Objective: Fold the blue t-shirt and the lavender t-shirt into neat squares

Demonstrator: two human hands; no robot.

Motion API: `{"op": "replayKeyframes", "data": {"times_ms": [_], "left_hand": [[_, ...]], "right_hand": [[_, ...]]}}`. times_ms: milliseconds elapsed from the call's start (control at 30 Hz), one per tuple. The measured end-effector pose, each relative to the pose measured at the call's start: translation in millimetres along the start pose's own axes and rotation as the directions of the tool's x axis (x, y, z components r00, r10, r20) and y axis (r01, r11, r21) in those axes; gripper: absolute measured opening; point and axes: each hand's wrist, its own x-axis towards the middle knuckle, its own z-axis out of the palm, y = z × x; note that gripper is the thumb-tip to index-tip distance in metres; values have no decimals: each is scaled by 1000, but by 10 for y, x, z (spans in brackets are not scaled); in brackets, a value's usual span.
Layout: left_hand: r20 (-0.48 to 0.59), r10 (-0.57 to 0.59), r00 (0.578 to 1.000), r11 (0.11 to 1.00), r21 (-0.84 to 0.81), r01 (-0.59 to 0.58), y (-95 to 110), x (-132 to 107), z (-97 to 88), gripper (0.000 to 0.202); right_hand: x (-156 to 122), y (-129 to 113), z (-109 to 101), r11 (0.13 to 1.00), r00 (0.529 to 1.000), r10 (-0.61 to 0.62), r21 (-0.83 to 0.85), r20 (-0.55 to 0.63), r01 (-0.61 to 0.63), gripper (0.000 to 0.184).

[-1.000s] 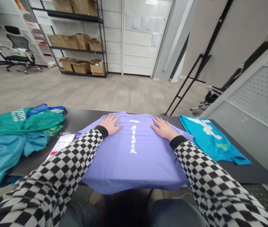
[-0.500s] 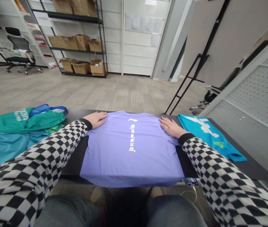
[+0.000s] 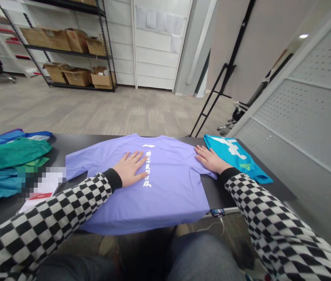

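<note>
A purple T-shirt with white lettering down its middle lies spread flat on the black table, its hem hanging over the near edge. My left hand rests flat on the shirt's chest, fingers stretched out beside the lettering. Flat and open too, my right hand presses on the shirt's right sleeve near the edge. Both arms wear black-and-white checked sleeves.
A folded turquoise shirt lies on the table just right of my right hand. A heap of green and blue garments sits at the left, with a white card beside it. Shelves of cardboard boxes stand across the floor.
My left hand has slid from the shirt's left shoulder in to its chest. The left sleeve now lies spread out. The view has shifted to the right.
</note>
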Motion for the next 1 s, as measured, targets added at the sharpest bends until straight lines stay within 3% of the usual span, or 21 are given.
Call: {"op": "replayKeyframes", "data": {"times_ms": [167,267,400,500,633,733,867,1000], "left_hand": [[26,36,999,999,20,-36,-127,-38,-14,88],[48,-14,999,1000,21,13,-48,-22,-50,89],[61,-78,995,997,-14,79,402,124,-165,86],[44,58,997,995,-89,-54,890,421,-250,80],[53,131,990,981,-153,-121,1367,990,-152,72],[28,88,996,987,-140,-83,1496,1302,74,78],[-53,65,996,987,-145,-72,1497,1406,304,92],[-41,89,995,984,-153,-94,1464,1376,326,99]], "right_hand": [[126,187,-167,1000,999,10,-19,47,-10,71],[127,156,-282,999,999,8,-48,31,-7,70],[-35,-115,-488,999,975,45,34,-218,-39,62],[-308,-376,-546,978,919,150,188,-365,-86,48],[-695,-579,-294,932,884,324,273,-337,-238,36],[-860,-591,-18,941,870,310,254,-383,-224,37],[-901,-529,150,949,867,267,270,-421,-161,34],[-843,-444,166,934,814,328,292,-478,-205,33]]}}
